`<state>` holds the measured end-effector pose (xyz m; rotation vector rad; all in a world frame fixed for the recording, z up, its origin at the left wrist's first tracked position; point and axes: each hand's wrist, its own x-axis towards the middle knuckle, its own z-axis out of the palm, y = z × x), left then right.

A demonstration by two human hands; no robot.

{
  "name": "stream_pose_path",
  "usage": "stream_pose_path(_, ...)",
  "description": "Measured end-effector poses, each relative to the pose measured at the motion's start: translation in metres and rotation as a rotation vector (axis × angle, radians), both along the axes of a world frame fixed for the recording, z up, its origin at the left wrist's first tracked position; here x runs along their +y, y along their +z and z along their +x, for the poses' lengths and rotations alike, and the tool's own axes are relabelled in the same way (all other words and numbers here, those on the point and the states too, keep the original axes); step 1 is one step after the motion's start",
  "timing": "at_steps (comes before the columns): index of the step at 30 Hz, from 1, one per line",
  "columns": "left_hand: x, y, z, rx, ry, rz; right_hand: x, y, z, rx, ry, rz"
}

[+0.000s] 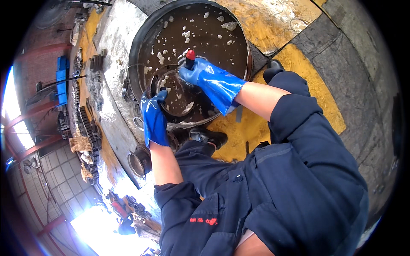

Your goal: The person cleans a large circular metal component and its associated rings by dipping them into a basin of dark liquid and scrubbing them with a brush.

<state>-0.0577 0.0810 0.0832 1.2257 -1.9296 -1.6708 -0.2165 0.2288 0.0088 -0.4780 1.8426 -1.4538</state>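
Note:
A wide round tub (133, 55) holds brown liquid with patches of foam. A dark ring-shaped part (176, 119) sits in it near the close side, partly under the liquid. My left hand (154, 109), in a blue rubber glove, grips the ring's left edge, thumb on top. In my right hand (195, 71), also gloved in blue, is a tool with a red-tipped black handle (190, 59). The fingers are wrapped round that handle above the ring's far right side. The tool's working end is hidden, so its kind cannot be made out.
Round metal parts, one a flanged ring (139, 163), stand left of the tub. Worn yellow boards (239, 136) and grey mats (363, 89) cover the floor. My black shoe (208, 137) is close to the tub. Chains and metal parts (83, 115) lie farther left.

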Motion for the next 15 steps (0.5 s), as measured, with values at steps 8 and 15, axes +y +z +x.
stream_pose_path(8, -0.006, -0.003, -0.003, 0.036, -0.084, 0.043, 0.004, 0.026, 0.005, -0.169, 0.021, -0.746)
stream_pose_path(15, -0.01, -0.005, 0.0, 0.101, -0.083, 0.113, -0.023, 0.02, 0.006, -0.036, -0.023, -0.568)
